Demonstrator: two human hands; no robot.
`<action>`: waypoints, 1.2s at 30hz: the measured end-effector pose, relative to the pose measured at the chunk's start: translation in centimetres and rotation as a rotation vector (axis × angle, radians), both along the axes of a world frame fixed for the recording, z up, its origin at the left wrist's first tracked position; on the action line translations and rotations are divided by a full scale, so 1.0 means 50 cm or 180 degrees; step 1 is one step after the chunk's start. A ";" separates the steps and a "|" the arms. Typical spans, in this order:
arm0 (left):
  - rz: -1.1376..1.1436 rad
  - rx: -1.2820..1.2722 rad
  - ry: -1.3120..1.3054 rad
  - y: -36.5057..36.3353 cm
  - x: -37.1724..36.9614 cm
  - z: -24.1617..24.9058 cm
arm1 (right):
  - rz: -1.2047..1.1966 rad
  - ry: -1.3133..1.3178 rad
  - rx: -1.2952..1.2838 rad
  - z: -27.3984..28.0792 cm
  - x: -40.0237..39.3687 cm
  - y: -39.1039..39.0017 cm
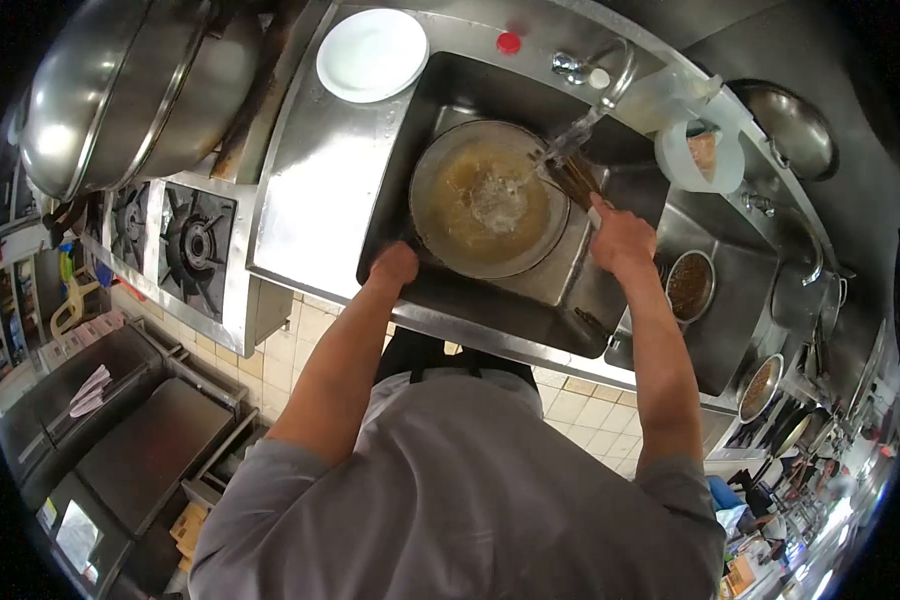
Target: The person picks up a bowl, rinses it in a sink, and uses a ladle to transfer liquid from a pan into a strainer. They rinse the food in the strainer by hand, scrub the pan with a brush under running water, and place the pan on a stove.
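A large wok (422,232) sits in the metal sink (385,170), with cloudy, yellowish water (470,215) in it. My left hand (395,265) is closed at the wok's near left edge; the exact part it grips is hidden under the fingers. In my right hand (622,238) is a bamboo wok brush (576,182), its bristle end over the wok's right rim. Water runs from the faucet (620,78) beside the brush's tip, and the water in the wok is stirred and foamy at the middle.
White plates (372,55) rest on the counter left of the sink. A red cap (508,43) lies behind it. To the right are a white plastic container (700,155) and a metal strainer of brown food (690,285). Gas burners (198,243) and large metal pans (130,95) stand left.
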State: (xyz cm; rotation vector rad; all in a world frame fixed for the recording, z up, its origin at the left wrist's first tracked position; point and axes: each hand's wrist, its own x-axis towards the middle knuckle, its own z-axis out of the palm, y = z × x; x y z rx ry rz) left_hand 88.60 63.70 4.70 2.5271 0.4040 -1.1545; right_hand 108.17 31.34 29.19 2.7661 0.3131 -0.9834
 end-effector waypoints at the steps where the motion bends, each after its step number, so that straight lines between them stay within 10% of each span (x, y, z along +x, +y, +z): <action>1: -0.0170 0.0074 -0.0049 -0.001 0.004 0.011 | 0.0014 0.0017 0.0029 -0.015 -0.013 0.000; 6: 0.0534 0.0060 0.0011 -0.007 0.020 0.046 | 0.0013 0.0820 0.0839 -0.256 -0.133 -0.036; 9: -0.0208 0.0234 0.0043 0.012 0.008 -0.038 | 0.0117 0.1227 0.1785 -0.395 -0.257 0.009; 12: -0.1382 -0.0027 0.0113 0.028 -0.004 -0.066 | -0.1812 0.2431 0.2228 -0.212 -0.243 0.184; 16: 0.0324 0.0078 0.0252 0.003 0.010 0.009 | -0.3030 0.2461 0.3280 -0.251 -0.149 0.215; 20: 0.0500 0.0023 0.0353 0.008 0.022 0.019 | -0.2259 0.0865 0.3196 -0.242 -0.113 0.166; 22: 0.0264 0.0046 0.0208 0.009 0.014 0.017 | -0.0938 -0.0050 0.1921 -0.296 -0.130 0.119; 24: 0.0019 0.0067 0.0062 0.008 0.020 0.018 | -0.0746 0.0347 0.1242 -0.350 -0.187 0.103; 30: 0.0091 0.0053 0.0475 0.001 0.028 0.037 | -0.1998 0.2583 0.3143 -0.293 -0.260 0.275; 36: -0.0227 0.0144 0.0467 -0.003 0.025 0.044 | -0.2878 0.2334 0.3501 -0.261 -0.143 0.295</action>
